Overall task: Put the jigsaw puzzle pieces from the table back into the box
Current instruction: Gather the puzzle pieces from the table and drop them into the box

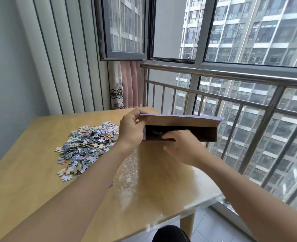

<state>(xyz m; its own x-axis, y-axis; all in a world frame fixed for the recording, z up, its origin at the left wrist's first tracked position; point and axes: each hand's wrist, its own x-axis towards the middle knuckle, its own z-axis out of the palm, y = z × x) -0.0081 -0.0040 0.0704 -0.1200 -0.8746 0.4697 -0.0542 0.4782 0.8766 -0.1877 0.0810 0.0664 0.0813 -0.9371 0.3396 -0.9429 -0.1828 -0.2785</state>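
Note:
A flat cardboard puzzle box [193, 122] with a purple face is held in the air above the table's far right part, its dark open side turned toward me. My left hand [132, 130] grips the box's left end, thumb on top. My right hand [179, 145] holds the lower front edge, with fingertips curled at the opening. A large heap of small colourful jigsaw pieces [86, 145] lies on the wooden table [30, 180], left of the box and my left forearm. What is inside the box is too dark to make out.
A metal railing [231, 102] and large windows run along the right side, close behind the box. A pink curtain [126, 84] hangs at the far corner. A white slatted wall stands on the left. The table's right edge and one leg [188, 222] show below.

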